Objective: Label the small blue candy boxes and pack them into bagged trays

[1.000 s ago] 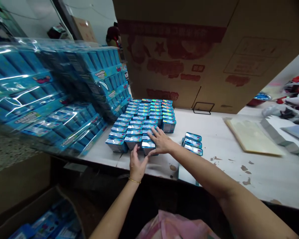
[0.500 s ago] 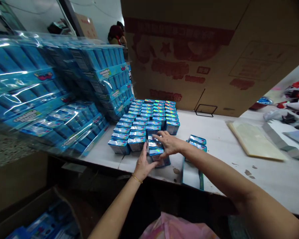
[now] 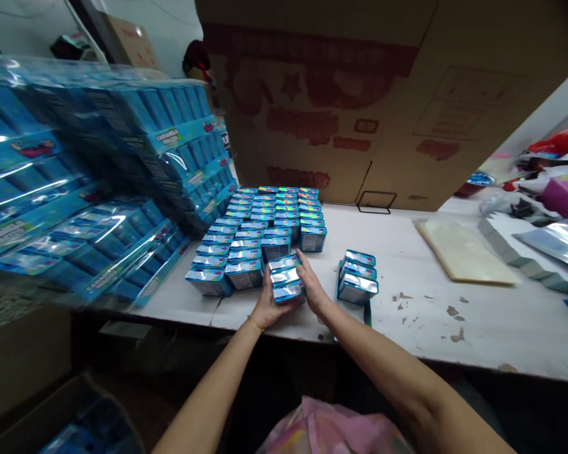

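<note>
A: Grips on what?
B: Left grip [image 3: 266, 307] and right grip [image 3: 313, 291] both clenched on a stack of three tins [image 3: 286, 280], one grip at each side.
A: Position of the stack?
B: Middle of the frame, on the surface [image 3: 421, 328], just in front of the block of tins [image 3: 260, 224].
A: Long axis?
B: Roughly left to right across the frame, slightly tilted.
A: Nearer arm?
B: To the block, left. To the smaller group of tins [image 3: 357, 284], right.
</note>
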Tool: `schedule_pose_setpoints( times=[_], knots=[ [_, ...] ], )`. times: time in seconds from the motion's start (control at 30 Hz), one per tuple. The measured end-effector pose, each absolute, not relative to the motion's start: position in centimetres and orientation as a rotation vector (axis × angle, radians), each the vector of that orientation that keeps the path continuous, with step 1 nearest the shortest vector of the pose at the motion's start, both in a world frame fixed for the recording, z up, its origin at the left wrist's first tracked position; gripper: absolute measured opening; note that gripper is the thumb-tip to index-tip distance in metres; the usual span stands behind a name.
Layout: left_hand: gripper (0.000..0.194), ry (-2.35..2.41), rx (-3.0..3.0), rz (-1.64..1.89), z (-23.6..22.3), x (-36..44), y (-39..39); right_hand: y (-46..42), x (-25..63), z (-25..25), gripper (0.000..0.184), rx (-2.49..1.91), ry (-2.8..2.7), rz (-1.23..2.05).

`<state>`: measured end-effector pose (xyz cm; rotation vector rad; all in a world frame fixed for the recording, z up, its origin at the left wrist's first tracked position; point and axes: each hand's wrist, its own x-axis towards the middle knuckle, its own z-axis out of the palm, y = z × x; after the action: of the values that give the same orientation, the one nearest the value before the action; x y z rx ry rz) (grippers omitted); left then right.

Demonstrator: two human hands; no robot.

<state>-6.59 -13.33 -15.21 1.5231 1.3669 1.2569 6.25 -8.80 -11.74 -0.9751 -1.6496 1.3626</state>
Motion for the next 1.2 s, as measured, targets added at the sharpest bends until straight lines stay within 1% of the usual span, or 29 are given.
schedule_pose_setpoints(
  times=[0.07, 0.17, 0.23, 0.3, 0.4, 0.57, 0.6, 0.7, 0.77, 0.87, 0.93, 1.0, 1.1, 1.2],
  knots=[
    [0.093, 1.367, 1.492, 1.236, -14.7, -5.9, -14.8, -10.9, 6.9, -10.9, 0.073, -0.944, -1.572, 1.369],
    [0.085, 1.336, 1.508, 1.199, -13.6, -4.1, -16.8, -15.1, 9.9, -8.8, 0.072, -0.94, -1.598, 1.235],
    [0.087, 1.24, 1.596, 1.193, -12.7, -2.4, -17.7, -18.0, 12.4, -7.9, 0.077, -0.991, -1.604, 1.103],
    [0.092, 1.086, 1.714, 1.164, -11.8, -0.5, -18.2, -20.3, 14.5, -7.7, 0.082, -1.038, -1.562, 1.014],
    [0.098, 0.941, 1.804, 1.066, -11.2, 2.0, -18.1, -21.9, 16.7, -8.8, 0.079, -1.031, -1.461, 0.984],
    [0.098, 0.979, 1.756, 1.006, -11.7, 4.5, -16.7, -21.6, 18.2, -10.7, 0.07, -1.026, -1.371, 0.981],
    [0.093, 0.985, 1.713, 0.985, -11.9, 4.9, -16.3, -21.4, 18.4, -10.8, 0.069, -1.033, -1.362, 0.985],
    [0.064, 1.013, 1.592, 0.918, -12.1, 6.2, -15.5, -20.7, 18.8, -11.0, 0.065, -1.103, -1.353, 0.937],
    [0.053, 1.013, 1.577, 0.891, -12.1, 6.7, -15.3, -19.9, 19.1, -10.9, 0.062, -1.198, -1.39, 0.871],
    [0.053, 0.986, 1.544, 0.874, -11.9, 6.6, -15.7, -18.4, 19.3, -10.4, 0.061, -1.303, -1.557, 0.841],
    [0.061, 0.966, 1.498, 0.885, -11.8, 6.2, -16.2, -17.7, 19.3, -10.0, 0.064, -1.313, -1.644, 0.853],
    [0.067, 0.958, 1.456, 0.898, -11.6, 5.9, -16.3, -17.5, 19.3, -9.8, 0.061, -1.312, -1.614, 0.871],
    [0.058, 0.96, 1.447, 0.883, -11.2, 5.9, -16.0, -17.6, 19.3, -10.1, 0.053, -1.298, -1.458, 0.913],
    [0.051, 0.974, 1.463, 0.874, -10.8, 5.9, -15.5, -17.6, 19.4, -11.1, 0.056, -1.26, -1.434, 0.923]
  ],
)
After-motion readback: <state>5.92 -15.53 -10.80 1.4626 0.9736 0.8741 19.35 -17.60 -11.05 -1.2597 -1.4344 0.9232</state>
